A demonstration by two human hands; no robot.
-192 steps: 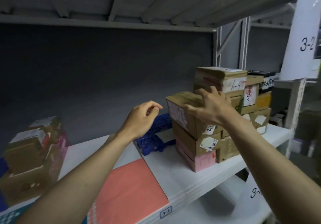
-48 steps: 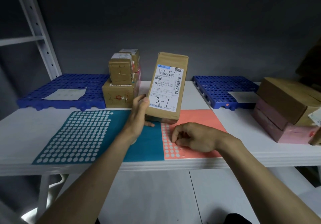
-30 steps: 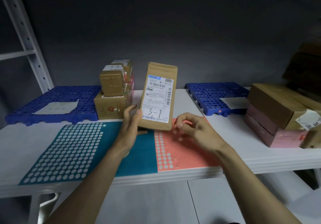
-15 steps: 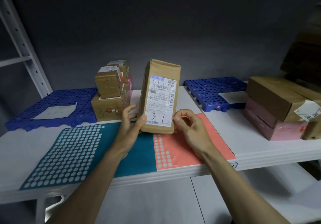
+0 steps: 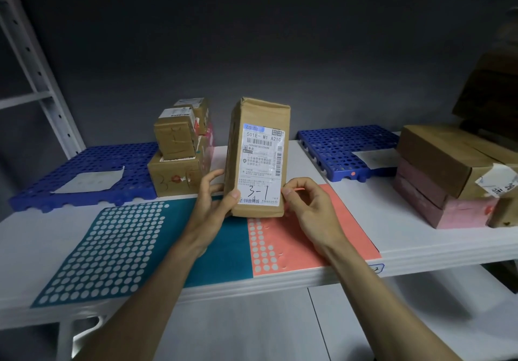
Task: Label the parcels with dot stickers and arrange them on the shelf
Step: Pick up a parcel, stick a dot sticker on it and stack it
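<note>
Nearest me: teal sticker sheet (image 5: 112, 251) and coral sticker sheet (image 5: 294, 237) lying flat at the white shelf (image 5: 420, 244) front edge. Above them, my left hand (image 5: 213, 206) grips the upright brown parcel (image 5: 259, 156), marked 3-1, at its lower left; my right hand (image 5: 305, 206) pinches its lower right edge, possibly with a sticker. Behind: 2 blue pallets (image 5: 347, 150), left parcel stack (image 5: 179, 153), right parcel stack (image 5: 448, 175).

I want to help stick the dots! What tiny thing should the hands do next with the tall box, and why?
Probably press the right hand's pinched fingers onto the parcel's label. The left hand holds the parcel upright, and the right hand seems to pinch a salmon dot at its lower right edge, just above the salmon sticker sheet.
</note>
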